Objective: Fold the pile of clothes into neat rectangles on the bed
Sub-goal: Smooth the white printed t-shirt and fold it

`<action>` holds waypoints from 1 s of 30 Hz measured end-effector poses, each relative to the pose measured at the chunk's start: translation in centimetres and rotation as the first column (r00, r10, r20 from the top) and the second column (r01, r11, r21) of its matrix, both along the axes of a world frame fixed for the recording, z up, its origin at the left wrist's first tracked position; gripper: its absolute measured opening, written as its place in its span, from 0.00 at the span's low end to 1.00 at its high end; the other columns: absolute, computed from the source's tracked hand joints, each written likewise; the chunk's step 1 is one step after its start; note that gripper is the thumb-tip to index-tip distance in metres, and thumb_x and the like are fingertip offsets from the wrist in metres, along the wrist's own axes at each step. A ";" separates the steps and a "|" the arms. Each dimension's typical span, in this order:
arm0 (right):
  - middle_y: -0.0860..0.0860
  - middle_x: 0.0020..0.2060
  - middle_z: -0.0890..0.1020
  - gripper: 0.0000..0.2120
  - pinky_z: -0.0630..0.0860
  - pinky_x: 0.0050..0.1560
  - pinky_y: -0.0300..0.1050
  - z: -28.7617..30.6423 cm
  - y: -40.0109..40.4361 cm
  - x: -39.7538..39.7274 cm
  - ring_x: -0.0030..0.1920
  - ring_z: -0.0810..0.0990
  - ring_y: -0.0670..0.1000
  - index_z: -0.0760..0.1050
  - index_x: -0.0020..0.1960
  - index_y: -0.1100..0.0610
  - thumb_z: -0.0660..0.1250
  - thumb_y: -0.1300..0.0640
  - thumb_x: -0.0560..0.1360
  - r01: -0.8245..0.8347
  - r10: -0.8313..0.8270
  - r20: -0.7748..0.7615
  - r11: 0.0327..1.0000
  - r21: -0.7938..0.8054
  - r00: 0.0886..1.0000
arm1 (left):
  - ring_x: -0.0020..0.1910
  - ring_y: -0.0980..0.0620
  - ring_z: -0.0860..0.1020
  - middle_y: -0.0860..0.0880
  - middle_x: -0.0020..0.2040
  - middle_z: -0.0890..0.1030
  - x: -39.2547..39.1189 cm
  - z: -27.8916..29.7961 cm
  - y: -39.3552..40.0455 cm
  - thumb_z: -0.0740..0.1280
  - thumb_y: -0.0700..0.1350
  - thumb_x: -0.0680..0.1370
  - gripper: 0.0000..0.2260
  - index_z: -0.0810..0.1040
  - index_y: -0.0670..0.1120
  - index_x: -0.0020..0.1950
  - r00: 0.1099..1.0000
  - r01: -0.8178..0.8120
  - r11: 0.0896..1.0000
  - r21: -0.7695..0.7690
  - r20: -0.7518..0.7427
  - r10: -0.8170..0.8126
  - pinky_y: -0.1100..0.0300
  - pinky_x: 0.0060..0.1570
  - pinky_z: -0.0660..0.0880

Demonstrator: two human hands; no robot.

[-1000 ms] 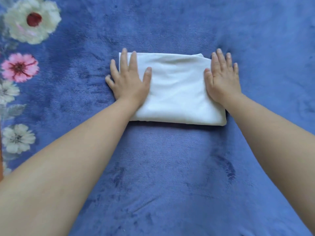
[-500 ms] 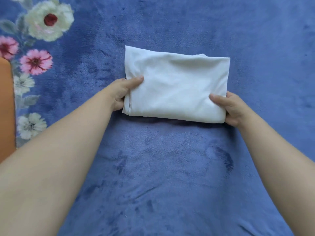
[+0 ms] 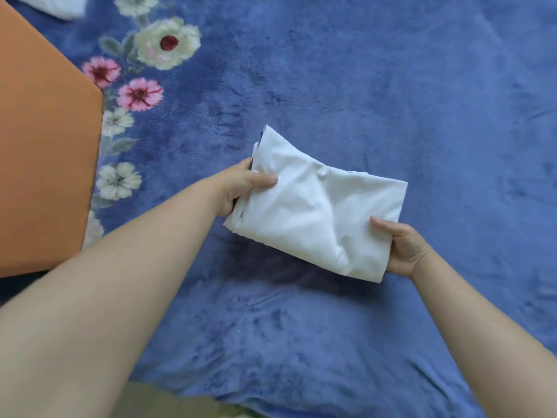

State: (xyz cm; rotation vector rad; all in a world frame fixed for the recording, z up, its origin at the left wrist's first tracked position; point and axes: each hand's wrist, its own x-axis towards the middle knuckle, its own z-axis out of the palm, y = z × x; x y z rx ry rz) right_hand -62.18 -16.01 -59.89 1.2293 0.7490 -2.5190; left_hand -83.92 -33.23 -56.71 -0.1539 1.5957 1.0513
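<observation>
A white garment (image 3: 316, 212), folded into a rectangle, is held up off the blue plush bed cover (image 3: 391, 86), tilted with its left end higher; its shadow falls on the cover below. My left hand (image 3: 241, 185) grips its left edge, thumb on top and fingers underneath. At the lower right corner my right hand (image 3: 404, 248) grips it the same way. A dark bit of fabric peeks out at the top left corner of the fold.
An orange slab (image 3: 45, 146) borders the bed on the left. A band of printed flowers (image 3: 135, 95) runs along the cover's left side. Another white cloth (image 3: 60, 4) lies at the top left corner. The cover's front edge shows at the bottom.
My hands went from pressing flat on the folded garment to gripping its two ends. The garment has lifted off the cover and tilted, and the view has swung left.
</observation>
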 end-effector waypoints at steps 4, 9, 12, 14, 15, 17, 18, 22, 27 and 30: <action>0.54 0.42 0.85 0.42 0.80 0.34 0.47 3.6 -0.3 -3.7 0.40 0.84 0.53 0.80 0.49 0.58 0.84 0.50 0.36 -0.074 0.077 -0.031 0.991 0.109 0.997 | 0.42 0.50 0.79 0.50 0.46 0.80 -1.2 4.2 -2.2 0.65 0.41 0.78 0.12 0.70 0.48 0.60 0.991 -0.088 0.996 0.008 -0.097 0.089 0.56 0.39 0.76; 0.50 0.36 0.85 0.15 0.80 0.32 0.43 9.3 -2.2 -8.9 0.35 0.84 0.49 0.80 0.45 0.56 0.73 0.48 0.64 -0.197 0.217 -0.047 0.943 0.266 0.975 | 0.39 0.51 0.79 0.50 0.44 0.80 -4.0 9.2 -5.5 0.64 0.42 0.79 0.08 0.72 0.47 0.57 0.970 -0.154 0.988 0.033 -0.185 0.158 0.57 0.35 0.75; 0.48 0.35 0.84 0.10 0.80 0.31 0.41 11.6 -4.2 -12.2 0.34 0.84 0.47 0.75 0.49 0.56 0.57 0.54 0.77 -0.195 0.235 -0.064 0.907 0.373 0.970 | 0.43 0.48 0.80 0.47 0.47 0.81 -6.4 11.4 -7.9 0.65 0.43 0.78 0.08 0.74 0.46 0.57 0.936 -0.187 0.981 0.046 -0.295 0.192 0.55 0.43 0.78; 0.47 0.37 0.85 0.10 0.80 0.33 0.42 13.1 -5.8 -14.2 0.37 0.84 0.47 0.75 0.52 0.55 0.57 0.54 0.78 -0.182 0.242 -0.089 0.886 0.427 0.966 | 0.50 0.45 0.80 0.45 0.54 0.80 -8.0 12.3 -9.5 0.67 0.44 0.76 0.14 0.74 0.44 0.61 0.903 -0.214 0.974 0.068 -0.367 0.224 0.50 0.53 0.76; 0.47 0.37 0.85 0.10 0.80 0.33 0.42 13.9 -6.7 -15.2 0.37 0.84 0.47 0.75 0.52 0.55 0.57 0.55 0.78 -0.164 0.234 -0.104 0.879 0.448 0.967 | 0.49 0.45 0.80 0.45 0.53 0.80 -8.8 12.9 -10.4 0.67 0.44 0.76 0.15 0.73 0.44 0.62 0.888 -0.230 0.969 0.087 -0.388 0.246 0.50 0.53 0.76; 0.47 0.36 0.85 0.10 0.80 0.32 0.42 15.2 -8.7 -17.4 0.37 0.84 0.46 0.75 0.51 0.55 0.56 0.56 0.79 -0.115 0.203 -0.140 0.873 0.474 0.969 | 0.44 0.49 0.79 0.47 0.49 0.80 -10.5 14.1 -12.6 0.67 0.43 0.76 0.14 0.73 0.43 0.61 0.864 -0.252 0.958 0.134 -0.415 0.286 0.56 0.46 0.77; 0.47 0.36 0.85 0.10 0.80 0.32 0.42 15.9 -9.9 -18.4 0.36 0.84 0.47 0.75 0.50 0.55 0.55 0.57 0.79 -0.090 0.188 -0.165 0.879 0.469 0.968 | 0.42 0.50 0.79 0.47 0.48 0.80 -11.4 14.5 -13.8 0.67 0.43 0.76 0.14 0.73 0.43 0.61 0.855 -0.261 0.954 0.150 -0.423 0.300 0.57 0.44 0.77; 0.48 0.38 0.85 0.11 0.80 0.34 0.44 17.9 -15.0 -22.2 0.38 0.84 0.48 0.75 0.52 0.55 0.55 0.58 0.78 -0.038 0.157 -0.212 0.879 0.476 0.965 | 0.40 0.50 0.80 0.47 0.48 0.80 -14.8 16.2 -19.0 0.68 0.43 0.75 0.16 0.74 0.41 0.62 0.821 -0.320 0.927 0.197 -0.430 0.375 0.58 0.39 0.78; 0.49 0.37 0.85 0.11 0.80 0.33 0.45 20.3 -21.8 -27.7 0.37 0.84 0.49 0.76 0.51 0.56 0.55 0.58 0.78 -0.067 0.199 -0.216 0.864 0.500 0.956 | 0.44 0.49 0.82 0.48 0.48 0.82 -19.7 18.3 -27.1 0.67 0.45 0.76 0.10 0.77 0.45 0.56 0.853 -0.356 0.916 0.185 -0.335 0.400 0.56 0.40 0.78; 0.50 0.34 0.84 0.09 0.79 0.28 0.44 21.2 -25.7 -31.9 0.33 0.84 0.49 0.75 0.49 0.57 0.57 0.59 0.78 -0.099 0.211 -0.149 0.834 0.543 0.966 | 0.42 0.51 0.82 0.49 0.47 0.82 -22.9 18.6 -31.4 0.66 0.45 0.77 0.09 0.78 0.46 0.56 0.856 -0.371 0.915 0.160 -0.323 0.404 0.58 0.37 0.76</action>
